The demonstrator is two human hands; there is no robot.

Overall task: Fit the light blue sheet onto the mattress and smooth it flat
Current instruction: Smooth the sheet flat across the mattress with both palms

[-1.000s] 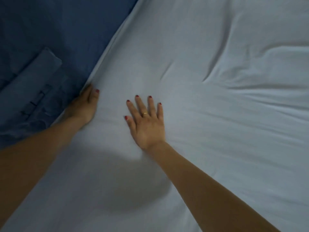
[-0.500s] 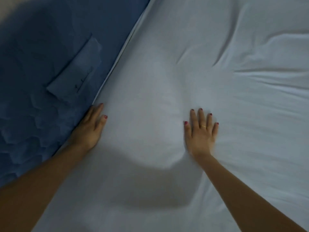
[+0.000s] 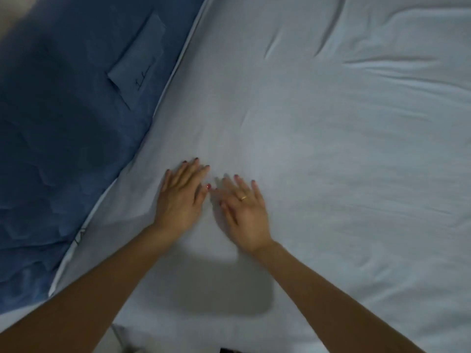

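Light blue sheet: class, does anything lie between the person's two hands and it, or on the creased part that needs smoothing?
Nothing visible does. The left hand and right hand lie with fingers extended on the light blue sheet. Its creases, far right, are uncovered.

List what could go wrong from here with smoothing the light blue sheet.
Both hands, left hand and right hand, lie flat close together near the sheet's edge, so the creases far up the light blue sheet may stay untouched. Pushing outward might also drag that edge off the dark blue surface side.
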